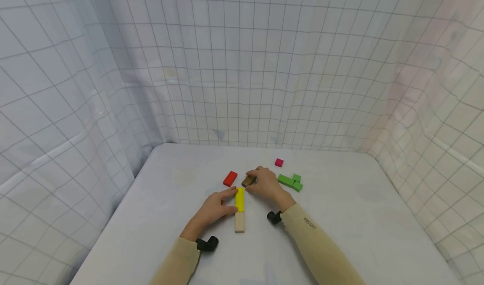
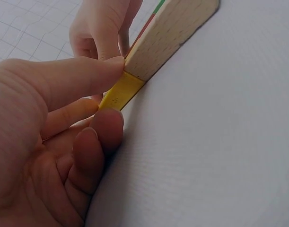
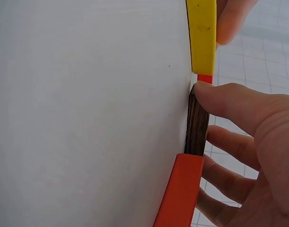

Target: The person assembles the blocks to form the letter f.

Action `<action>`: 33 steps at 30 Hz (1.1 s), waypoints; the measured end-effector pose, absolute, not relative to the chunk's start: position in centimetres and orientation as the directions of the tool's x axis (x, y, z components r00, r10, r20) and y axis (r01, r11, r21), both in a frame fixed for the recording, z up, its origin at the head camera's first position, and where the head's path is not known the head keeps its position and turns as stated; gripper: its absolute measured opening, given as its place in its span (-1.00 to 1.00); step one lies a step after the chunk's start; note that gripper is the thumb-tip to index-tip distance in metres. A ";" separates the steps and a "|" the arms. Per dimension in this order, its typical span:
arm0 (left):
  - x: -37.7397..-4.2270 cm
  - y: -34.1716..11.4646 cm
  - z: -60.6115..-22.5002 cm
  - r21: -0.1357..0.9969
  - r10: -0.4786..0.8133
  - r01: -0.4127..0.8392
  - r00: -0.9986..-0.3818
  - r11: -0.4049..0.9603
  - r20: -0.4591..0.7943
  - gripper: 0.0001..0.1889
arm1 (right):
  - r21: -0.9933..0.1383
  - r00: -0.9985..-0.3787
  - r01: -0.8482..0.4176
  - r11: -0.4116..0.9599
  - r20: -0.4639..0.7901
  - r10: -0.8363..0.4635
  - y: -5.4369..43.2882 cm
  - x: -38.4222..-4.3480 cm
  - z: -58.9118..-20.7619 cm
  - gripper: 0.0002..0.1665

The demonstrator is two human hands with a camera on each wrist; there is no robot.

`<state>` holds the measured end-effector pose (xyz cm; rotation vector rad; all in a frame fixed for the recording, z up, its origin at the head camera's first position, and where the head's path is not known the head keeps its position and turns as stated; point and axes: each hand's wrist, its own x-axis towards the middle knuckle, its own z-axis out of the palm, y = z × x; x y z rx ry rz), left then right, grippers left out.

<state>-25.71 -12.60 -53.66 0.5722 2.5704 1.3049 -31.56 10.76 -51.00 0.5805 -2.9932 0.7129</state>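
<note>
My left hand (image 1: 215, 207) holds a yellow block (image 1: 240, 199) along its left side, the thumb by its near end and the fingers by its far end. A plain wooden block (image 1: 240, 222) lies end to end with the yellow one, nearer me; both show in the left wrist view too. Just beyond the yellow block, my right hand (image 1: 264, 183) grips a dark brown wooden block (image 1: 248, 180) between thumb and fingers. In the right wrist view an orange block (image 3: 179, 189) overlaps the end of the brown block (image 3: 197, 124); my right hand hides it from the head view.
A red block (image 1: 230, 178) lies to the left of the brown one. Right of my right hand sit a long green block (image 1: 285, 180) and two small green blocks (image 1: 297, 186). A pink cube (image 1: 279, 162) stands farther back. White gridded cloth (image 1: 242, 87) surrounds the white table (image 1: 340, 217).
</note>
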 end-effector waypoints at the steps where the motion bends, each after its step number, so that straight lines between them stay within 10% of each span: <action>1: -25.7 -12.6 -53.6 0.810 0.424 0.246 -0.906 0.533 -0.004 -0.30 | -0.434 -0.932 -0.354 0.828 0.092 -0.351 10.8 -31.6 -51.0 -0.36; 33: -25.2 -12.4 -53.4 0.819 0.378 0.193 -0.925 0.541 -0.032 -0.30 | -0.588 -0.924 -0.374 0.717 0.168 -0.344 10.2 -31.9 -50.5 -0.35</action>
